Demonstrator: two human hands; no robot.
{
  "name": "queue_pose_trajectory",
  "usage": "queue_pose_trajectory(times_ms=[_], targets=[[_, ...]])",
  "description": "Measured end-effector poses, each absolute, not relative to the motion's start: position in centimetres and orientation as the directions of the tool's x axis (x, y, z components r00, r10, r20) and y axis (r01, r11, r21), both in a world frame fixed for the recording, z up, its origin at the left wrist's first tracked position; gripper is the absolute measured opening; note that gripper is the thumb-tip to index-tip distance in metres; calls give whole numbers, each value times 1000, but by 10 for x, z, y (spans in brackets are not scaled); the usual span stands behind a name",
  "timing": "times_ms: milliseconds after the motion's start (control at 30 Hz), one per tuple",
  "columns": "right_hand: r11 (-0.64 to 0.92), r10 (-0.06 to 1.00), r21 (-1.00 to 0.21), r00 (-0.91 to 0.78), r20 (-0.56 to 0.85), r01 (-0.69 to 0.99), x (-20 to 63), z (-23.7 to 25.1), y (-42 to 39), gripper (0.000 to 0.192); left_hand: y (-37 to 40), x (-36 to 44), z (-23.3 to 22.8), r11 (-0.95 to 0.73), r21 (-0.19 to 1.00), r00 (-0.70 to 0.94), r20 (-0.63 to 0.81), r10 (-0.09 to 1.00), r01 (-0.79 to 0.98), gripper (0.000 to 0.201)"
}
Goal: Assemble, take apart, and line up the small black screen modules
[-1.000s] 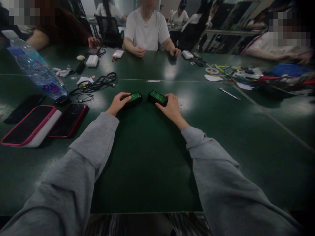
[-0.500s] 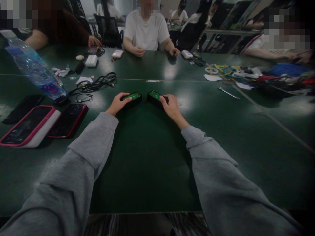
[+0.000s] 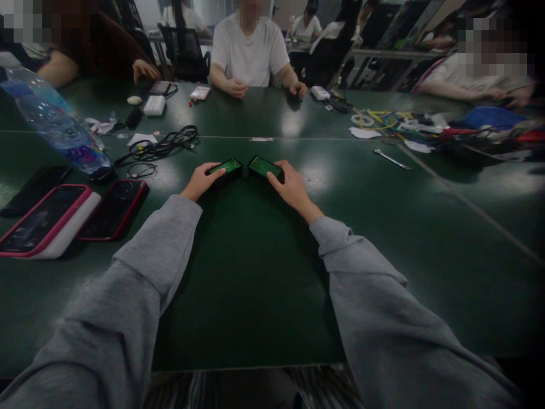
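Note:
My left hand (image 3: 201, 180) is closed around a black box with a green circuit board (image 3: 229, 167) in its top, the thumb lying over the board. A second box of the same kind, also with a green circuit board (image 3: 260, 165), is gripped by my right hand (image 3: 293, 184), whose thumb rests on its near side. The inner ends of the two boxes are close together with a narrow gap between them. Both are at the middle of the green table (image 3: 251, 272). The fingers under and behind the boxes are partly hidden.
On the left stand a water bottle (image 3: 55, 119), a pink-edged phone (image 3: 46, 218), a red-cased phone (image 3: 114, 210) and black cables (image 3: 166, 143). A wrench (image 3: 392, 159) lies at right, before a heap of wires (image 3: 447, 133). A person in white (image 3: 251, 48) sits opposite.
My right hand has tilted its box, so the board faces me more and the box sits slightly nearer the left one. My left hand keeps its hold; the view has shifted slightly.

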State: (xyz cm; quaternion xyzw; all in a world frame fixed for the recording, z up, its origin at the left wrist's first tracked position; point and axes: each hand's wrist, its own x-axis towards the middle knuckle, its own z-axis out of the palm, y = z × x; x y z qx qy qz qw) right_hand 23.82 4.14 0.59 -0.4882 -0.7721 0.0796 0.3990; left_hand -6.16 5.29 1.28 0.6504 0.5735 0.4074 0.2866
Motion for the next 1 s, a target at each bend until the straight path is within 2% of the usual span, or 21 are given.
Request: queue_pose_trajectory(times_ms=[267, 700, 800, 1000], targets=[[540, 814, -551, -227, 535, 637, 240, 7, 42, 31, 49, -62, 15, -187, 842, 27, 201, 979, 506, 52], [581, 787, -411, -356, 504, 702, 237, 8, 36, 42, 51, -62, 14, -203, 821, 38, 217, 975, 534, 50], [550, 797, -417, -305, 522, 724, 239, 6, 39, 42, 50, -62, 14, -202, 832, 34, 215, 976, 517, 49], [399, 834, -500, -78, 546, 769, 244, 0, 46, 40, 52, -63, 12, -192, 861, 29, 202, 979, 472, 52]])
